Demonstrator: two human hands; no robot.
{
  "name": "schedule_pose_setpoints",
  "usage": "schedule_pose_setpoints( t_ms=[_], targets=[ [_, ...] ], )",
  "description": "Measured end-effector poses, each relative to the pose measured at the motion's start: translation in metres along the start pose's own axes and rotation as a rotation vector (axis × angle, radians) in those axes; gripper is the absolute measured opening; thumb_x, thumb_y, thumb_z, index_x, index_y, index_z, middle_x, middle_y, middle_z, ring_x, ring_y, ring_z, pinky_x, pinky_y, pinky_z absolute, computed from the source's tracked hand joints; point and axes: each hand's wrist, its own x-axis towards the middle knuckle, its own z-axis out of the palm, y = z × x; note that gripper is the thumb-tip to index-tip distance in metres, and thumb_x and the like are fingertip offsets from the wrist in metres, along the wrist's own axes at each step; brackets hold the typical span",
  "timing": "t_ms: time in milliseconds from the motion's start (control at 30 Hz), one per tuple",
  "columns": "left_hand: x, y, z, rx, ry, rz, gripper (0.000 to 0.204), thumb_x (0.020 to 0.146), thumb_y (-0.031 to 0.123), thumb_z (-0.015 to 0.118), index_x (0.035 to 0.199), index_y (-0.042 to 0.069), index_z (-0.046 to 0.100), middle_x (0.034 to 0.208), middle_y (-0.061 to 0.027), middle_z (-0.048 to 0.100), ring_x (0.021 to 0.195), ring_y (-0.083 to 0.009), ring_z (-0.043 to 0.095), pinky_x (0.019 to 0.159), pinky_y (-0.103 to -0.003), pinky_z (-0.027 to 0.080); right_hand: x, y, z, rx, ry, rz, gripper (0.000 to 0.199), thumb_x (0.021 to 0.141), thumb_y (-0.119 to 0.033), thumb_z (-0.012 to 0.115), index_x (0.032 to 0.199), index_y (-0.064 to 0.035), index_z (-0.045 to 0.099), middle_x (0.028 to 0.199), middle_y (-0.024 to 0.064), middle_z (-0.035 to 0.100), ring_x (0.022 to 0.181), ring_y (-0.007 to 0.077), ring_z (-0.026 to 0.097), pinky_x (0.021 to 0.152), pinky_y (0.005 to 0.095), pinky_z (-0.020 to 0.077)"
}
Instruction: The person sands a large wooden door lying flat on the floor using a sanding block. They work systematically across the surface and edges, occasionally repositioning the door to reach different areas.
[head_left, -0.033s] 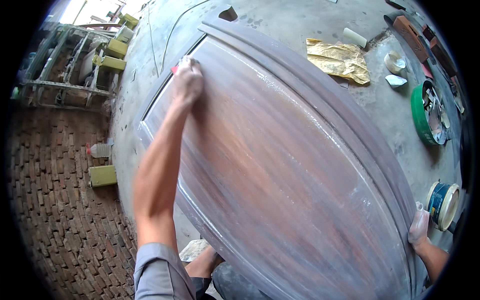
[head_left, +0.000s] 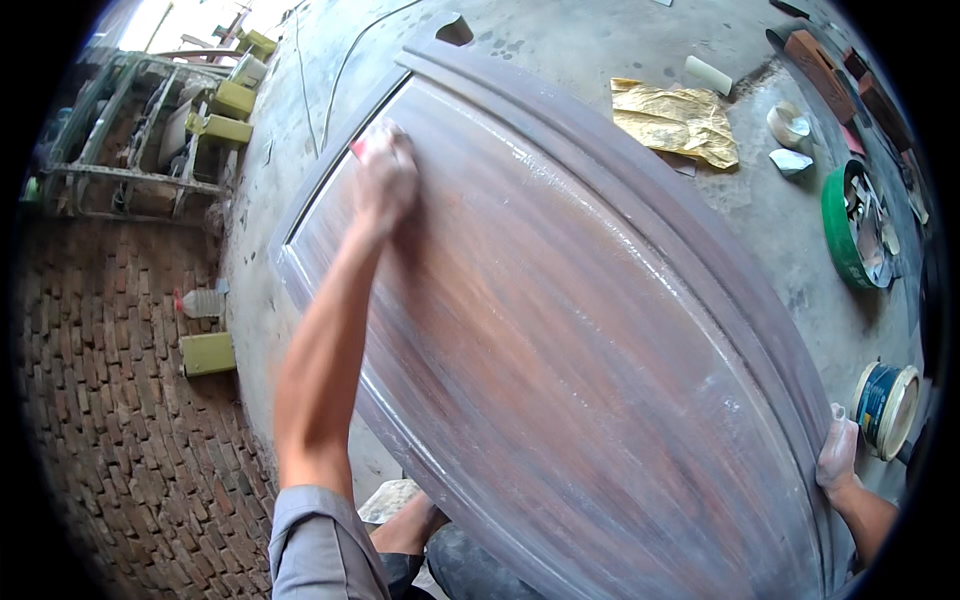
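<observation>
Just past the right hand (head_left: 838,455), which lies flat on the near right edge of the long reddish-brown wooden panel (head_left: 560,330) gripping nothing, stands an open blue paint can with a pale rim (head_left: 885,408), and farther off a green round tub (head_left: 838,228) holds scraps. The panel's long axis runs from far left to near right across the grey concrete floor (head_left: 760,210). The left hand (head_left: 385,180) presses a small red-edged pad (head_left: 362,147) onto the far left corner, fingers curled over it; crumpled yellow paper (head_left: 678,122) lies beyond the far edge
</observation>
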Motion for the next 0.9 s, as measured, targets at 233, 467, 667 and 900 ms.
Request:
schedule_pose_setpoints(
  t_ms=[233, 467, 667, 900],
  targets=[
    [-0.009, 0.006, -0.015, -0.043, -0.143, 0.047, 0.027, 0.105, 0.014, 0.043, 0.106, -0.004, 0.063, 0.114, -0.0313, 0.065, 0.11, -0.0432, 0.063, 0.097, -0.052, 0.047, -0.018, 0.028, 0.011, -0.116, 0.19, -0.116, 0.044, 0.109, -0.02, 0.03, 0.087, 0.0059, 0.058, 0.066, 0.0266, 0.052, 0.064, 0.0454, 0.053, 0.063, 0.0479, 0.0388],
    [-0.042, 0.019, -0.009, -0.101, -0.115, 0.209, 0.044, 0.108, 0.023, 0.045, 0.143, -0.003, 0.054, 0.149, -0.0252, 0.052, 0.144, -0.0371, 0.045, 0.121, -0.041, 0.033, -0.005, -0.002, -0.008, -0.032, 0.022, 0.022, 0.05, 0.111, -0.022, 0.025, 0.084, 0.0061, 0.056, 0.067, 0.0253, 0.053, 0.062, 0.0421, 0.052, 0.064, 0.0454, 0.0399],
    [-0.033, 0.158, 0.038, -0.359, -0.194, 0.669, 0.039, 0.107, 0.02, 0.049, 0.14, 0.0, 0.059, 0.15, -0.0201, 0.053, 0.146, -0.0341, 0.043, 0.123, -0.044, 0.031, -0.005, -0.006, -0.001, 0.076, 0.106, -0.009, 0.042, 0.108, -0.019, 0.03, 0.082, 0.0038, 0.053, 0.063, 0.0263, 0.046, 0.058, 0.0442, 0.047, 0.058, 0.0466, 0.0347],
    [0.121, 0.029, 0.059, 0.07, -0.038, 0.517, 0.043, 0.104, 0.014, 0.04, 0.142, 0.001, 0.053, 0.137, -0.0262, 0.059, 0.116, -0.0454, 0.062, 0.108, -0.048, 0.045, -0.004, -0.014, 0.002, 0.12, 0.116, -0.035, 0.038, 0.107, -0.016, 0.032, 0.086, 0.004, 0.057, 0.067, 0.0246, 0.05, 0.058, 0.0418, 0.051, 0.059, 0.0448, 0.0371]
  ],
)
